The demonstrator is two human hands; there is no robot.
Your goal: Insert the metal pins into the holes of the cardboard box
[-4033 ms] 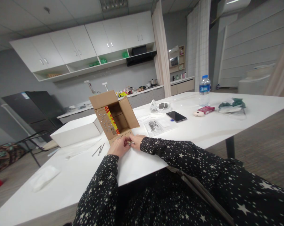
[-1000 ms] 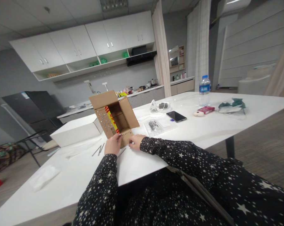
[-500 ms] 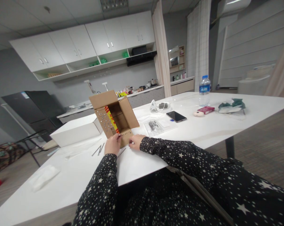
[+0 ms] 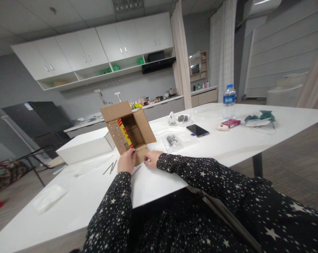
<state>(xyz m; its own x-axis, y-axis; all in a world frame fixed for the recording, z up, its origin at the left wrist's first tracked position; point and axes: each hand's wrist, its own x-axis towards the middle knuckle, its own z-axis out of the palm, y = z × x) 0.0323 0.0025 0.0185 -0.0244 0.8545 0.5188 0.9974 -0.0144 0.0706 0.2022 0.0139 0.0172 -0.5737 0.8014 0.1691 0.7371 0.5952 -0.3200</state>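
Your left hand [image 4: 126, 161] rests against the near left corner of the one open brown cardboard box [image 4: 127, 129], fingers curled together at its edge by the red and yellow strip; whether they pinch anything is too small to tell. Your right hand [image 4: 152, 158] lies on the white counter [image 4: 227, 144] just beside the box's near right corner, fingers drawn together at the low perforated front flap, and what they grip, if anything, cannot be made out. The box stands on the counter directly ahead of you, its flaps up and its left inner wall dotted with rows of small holes. One thin metal rod [image 4: 137, 170] lies on the counter between your wrists, and two more thin metal rods [image 4: 110, 167] lie together to the left of your left hand. One flat white rectangular box [image 4: 85, 146] touches the cardboard box on its left. Farther right lie one clear plastic bag of small dark parts [image 4: 172, 141], one black smartphone [image 4: 197, 130], one clear water bottle with a blue cap [image 4: 229, 101], and one small red packet [image 4: 230, 122].
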